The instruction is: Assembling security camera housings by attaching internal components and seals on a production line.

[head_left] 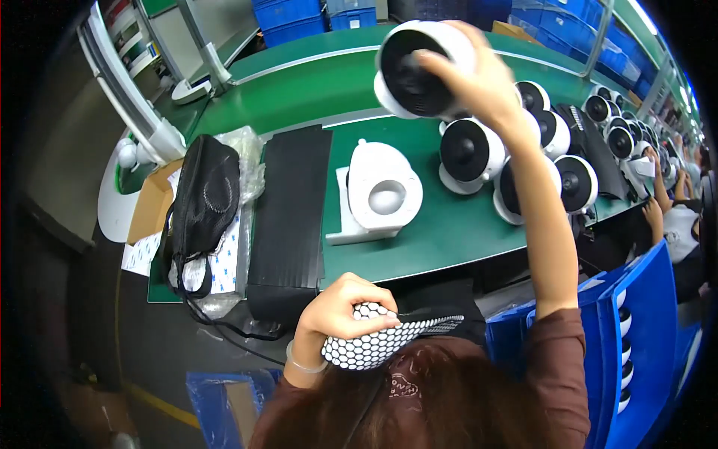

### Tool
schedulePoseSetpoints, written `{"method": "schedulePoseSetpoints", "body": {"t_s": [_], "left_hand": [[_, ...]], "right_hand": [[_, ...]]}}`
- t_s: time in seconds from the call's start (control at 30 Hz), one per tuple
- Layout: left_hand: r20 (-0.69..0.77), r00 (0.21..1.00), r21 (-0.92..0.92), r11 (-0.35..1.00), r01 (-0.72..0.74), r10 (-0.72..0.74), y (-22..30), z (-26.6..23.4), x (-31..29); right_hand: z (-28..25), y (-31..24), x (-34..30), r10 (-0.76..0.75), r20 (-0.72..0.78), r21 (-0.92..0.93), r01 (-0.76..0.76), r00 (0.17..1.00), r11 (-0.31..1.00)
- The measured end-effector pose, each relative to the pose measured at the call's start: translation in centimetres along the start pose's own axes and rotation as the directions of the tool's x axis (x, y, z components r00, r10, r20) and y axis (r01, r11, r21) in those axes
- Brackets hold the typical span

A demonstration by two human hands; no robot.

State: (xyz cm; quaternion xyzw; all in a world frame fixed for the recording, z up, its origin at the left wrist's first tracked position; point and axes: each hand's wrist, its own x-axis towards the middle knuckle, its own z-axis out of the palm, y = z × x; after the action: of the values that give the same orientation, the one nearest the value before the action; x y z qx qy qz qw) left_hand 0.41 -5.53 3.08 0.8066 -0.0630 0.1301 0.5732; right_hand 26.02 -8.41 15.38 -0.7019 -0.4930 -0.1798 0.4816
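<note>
Up over the far part of the bench, my right hand (pixel 482 78) grips a white round device (pixel 410 78) with a black dished face. Its thumb presses on that face, and the hand is slightly blurred. Close to my body, my left hand (pixel 340 310) is closed on a white-and-black honeycomb-patterned cloth item (pixel 366 346); whether it is a pouch or a flat cloth I cannot tell. Between my arms, a white stand-like fixture (pixel 383 176) with a round opening sits on the green bench (pixel 359 262), touched by neither hand.
Several similar white-and-black devices (pixel 467 150) crowd the bench to the right. Left of the fixture lie a black mat (pixel 288 209), a black mesh bag (pixel 206 187) and a cardboard box (pixel 153 202). A blue bin (pixel 651 322) stands at my right. Co-workers (pixel 680 224) sit far right.
</note>
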Motion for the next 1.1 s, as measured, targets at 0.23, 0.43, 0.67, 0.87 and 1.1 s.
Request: {"method": "schedulePoseSetpoints", "body": {"t_s": [0.23, 0.43, 0.67, 0.87, 1.1], "left_hand": [[0.048, 0.998, 0.056, 0.997, -0.051, 0.048, -1.0, -0.7, 0.7], [-0.051, 0.997, 0.126, 0.991, -0.052, 0.059, -1.3, -1.4, 1.7], [-0.319, 0.947, -0.04, 0.998, -0.049, 0.034, -1.4, -1.4, 1.2], [-0.237, 0.971, -0.034, 0.999, 0.007, -0.015, 0.6, -0.7, 1.4], [-0.216, 0.971, 0.071, 0.991, 0.116, -0.098, 1.7, 1.2, 1.9]], "right_hand": [[11.9, 8.1, 3.6, 0.46, 0.371, -0.57, -0.193, 0.807, 0.799], [10.5, 9.2, 3.5, 0.305, 0.337, -0.762, 0.067, 0.891, 0.644], [-0.9, -2.2, -10.2, -0.206, 0.542, 0.355, 0.0, 0.815, 0.935], [-2.3, -2.7, -17.6, -0.086, 0.682, 0.491, -0.367, 0.726, 0.79], [-3.3, -2.7, -18.7, -0.096, 0.377, 0.401, -0.069, 0.921, 0.914]]}}
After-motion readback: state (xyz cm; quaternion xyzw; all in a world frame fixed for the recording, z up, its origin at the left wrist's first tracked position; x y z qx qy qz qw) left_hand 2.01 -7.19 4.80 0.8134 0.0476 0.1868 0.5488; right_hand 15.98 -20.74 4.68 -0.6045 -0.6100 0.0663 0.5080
